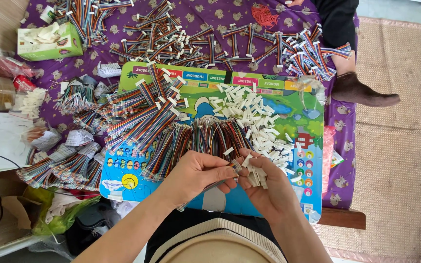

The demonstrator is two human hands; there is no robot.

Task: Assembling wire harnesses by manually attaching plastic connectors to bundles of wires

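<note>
We see our left hand point(198, 174) pinching the end of one thin ribbon cable point(209, 187) of striped rainbow wires, its grip clenched on it, just above our lap. Our right hand point(264, 187) cups a small cluster of white plastic connectors point(255, 174), too bunched to count, fingers curled around them. Both hands hover over a glossy, brightly printed board point(288, 104), rectangular and smooth. On it lie a fanned bundle of cut ribbon cables point(196, 136) and a loose heap of white connectors point(254, 114), dozens of each. One green tissue box point(49, 43) sits on the purple patterned cloth point(222, 12).
</note>
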